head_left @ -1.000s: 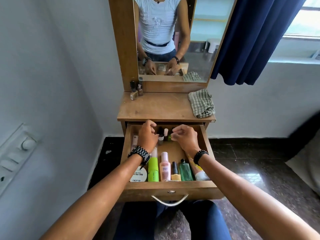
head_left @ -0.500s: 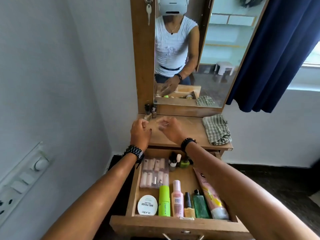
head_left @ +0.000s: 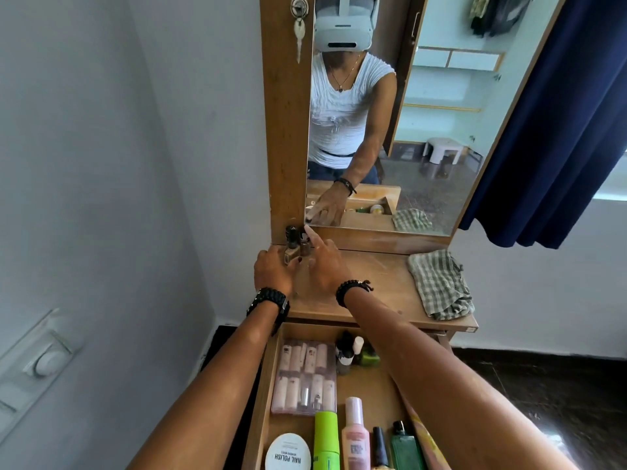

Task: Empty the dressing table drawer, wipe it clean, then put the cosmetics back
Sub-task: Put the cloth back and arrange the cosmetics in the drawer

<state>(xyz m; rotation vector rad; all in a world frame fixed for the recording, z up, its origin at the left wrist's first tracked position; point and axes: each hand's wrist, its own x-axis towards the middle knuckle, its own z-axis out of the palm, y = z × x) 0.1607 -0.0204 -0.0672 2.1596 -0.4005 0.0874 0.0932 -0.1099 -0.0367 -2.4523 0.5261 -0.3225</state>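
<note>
The dressing table drawer [head_left: 262, 405] stands open below me. It holds a clear case of pale tubes [head_left: 305, 378], a white nail polish tub [head_left: 288, 452], a green tube [head_left: 325, 435], a pink bottle [head_left: 354, 432], a green bottle [head_left: 405, 446] and small bottles [head_left: 349, 351] at the back. Both hands are up on the tabletop [head_left: 373, 283], at its back left corner. My left hand [head_left: 273, 271] pinches a small beige bottle [head_left: 291, 256] beside the dark nail polish bottles [head_left: 296, 236] standing there. My right hand [head_left: 324, 262] has its index finger stretched toward them.
A checked cloth [head_left: 439, 286] lies on the right of the tabletop. The mirror [head_left: 390, 130] rises behind it, with a key [head_left: 298, 32] hanging in its wooden frame. A blue curtain [head_left: 549, 113] hangs at the right, and a switch panel [head_left: 37, 364] is on the left wall.
Both hands rose out of the drawer and moved to the tabletop's back left corner, carrying small bottles. My view tilted upward.
</note>
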